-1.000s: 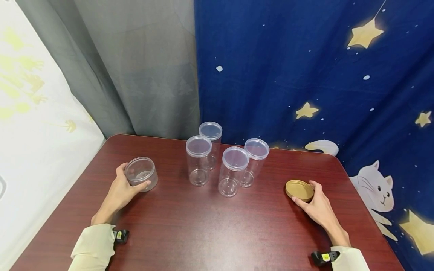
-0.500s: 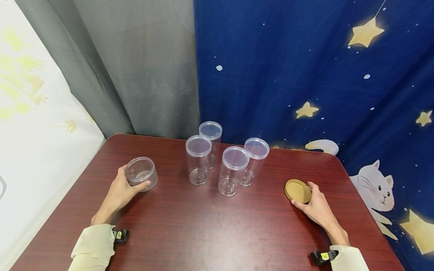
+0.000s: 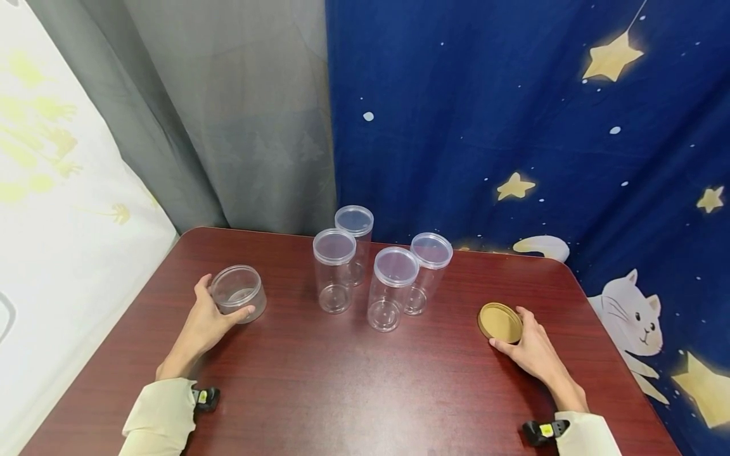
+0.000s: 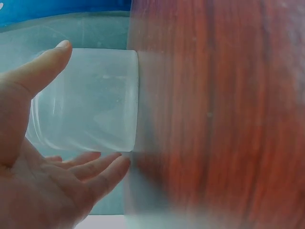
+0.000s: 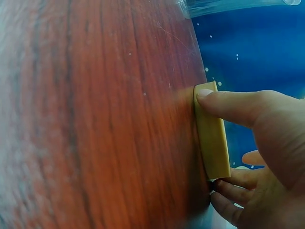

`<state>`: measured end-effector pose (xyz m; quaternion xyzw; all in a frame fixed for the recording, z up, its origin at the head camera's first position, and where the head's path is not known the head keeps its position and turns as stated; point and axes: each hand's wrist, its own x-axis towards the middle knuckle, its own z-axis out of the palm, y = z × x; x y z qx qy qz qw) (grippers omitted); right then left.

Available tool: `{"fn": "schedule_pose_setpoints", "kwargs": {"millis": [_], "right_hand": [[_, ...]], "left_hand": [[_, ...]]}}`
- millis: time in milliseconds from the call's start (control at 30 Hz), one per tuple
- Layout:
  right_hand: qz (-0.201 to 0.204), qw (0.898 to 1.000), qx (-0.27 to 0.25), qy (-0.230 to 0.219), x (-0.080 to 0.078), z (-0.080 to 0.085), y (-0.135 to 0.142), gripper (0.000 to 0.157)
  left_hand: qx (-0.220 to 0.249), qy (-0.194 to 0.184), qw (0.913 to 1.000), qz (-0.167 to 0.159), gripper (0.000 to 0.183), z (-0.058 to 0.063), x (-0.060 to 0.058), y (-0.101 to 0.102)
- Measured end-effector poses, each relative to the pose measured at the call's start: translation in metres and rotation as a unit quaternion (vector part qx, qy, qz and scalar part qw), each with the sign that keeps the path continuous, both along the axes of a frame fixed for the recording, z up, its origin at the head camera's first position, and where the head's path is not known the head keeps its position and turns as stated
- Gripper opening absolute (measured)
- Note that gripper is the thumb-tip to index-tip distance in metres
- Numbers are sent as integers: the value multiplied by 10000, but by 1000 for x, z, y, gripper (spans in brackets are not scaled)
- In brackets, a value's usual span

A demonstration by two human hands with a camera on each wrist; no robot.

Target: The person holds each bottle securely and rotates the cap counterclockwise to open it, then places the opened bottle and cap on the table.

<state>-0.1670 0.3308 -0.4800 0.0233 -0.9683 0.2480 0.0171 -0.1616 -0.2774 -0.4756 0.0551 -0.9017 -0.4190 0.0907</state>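
Note:
In the head view my left hand (image 3: 208,321) is around a short, wide, clear plastic jar (image 3: 251,297) without a lid at the table's left. Its thumb lies along the near side; the fingers are mostly hidden behind. The left wrist view shows the thumb on one side of the jar (image 4: 95,102) and the fingers on the other, the palm apart from it. My right hand (image 3: 533,348) pinches a gold round lid (image 3: 500,323) at the table's right, hollow side up. In the right wrist view the thumb presses the rim of the lid (image 5: 213,138), with fingers at the opposite edge.
Several tall clear jars with translucent lids stand between the hands: a front left jar (image 3: 334,272), a back left jar (image 3: 356,253), a front right jar (image 3: 390,291) and a back right jar (image 3: 430,259). Beyond the dark red table (image 3: 342,392) hang a grey curtain and a blue one (image 3: 433,126).
The gold lid and right hand have shifted slightly left, and the lid sits flatter. The left hand and its jar show no visible change.

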Motion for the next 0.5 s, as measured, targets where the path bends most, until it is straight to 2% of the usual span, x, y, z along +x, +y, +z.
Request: {"fn": "schedule_pose_setpoints", "kwargs": {"millis": [200, 333, 500], "right_hand": [[98, 9999, -18, 73, -1, 1, 1, 99], [105, 9999, -30, 37, -1, 3, 0, 100], [126, 9998, -60, 119, -1, 3, 0, 100]], "left_hand": [[-28, 327, 9994, 71, 127, 10, 5, 4], [-184, 832, 9960, 262, 126, 19, 8, 9], [-183, 1590, 9864, 370, 119, 34, 12, 25]]}}
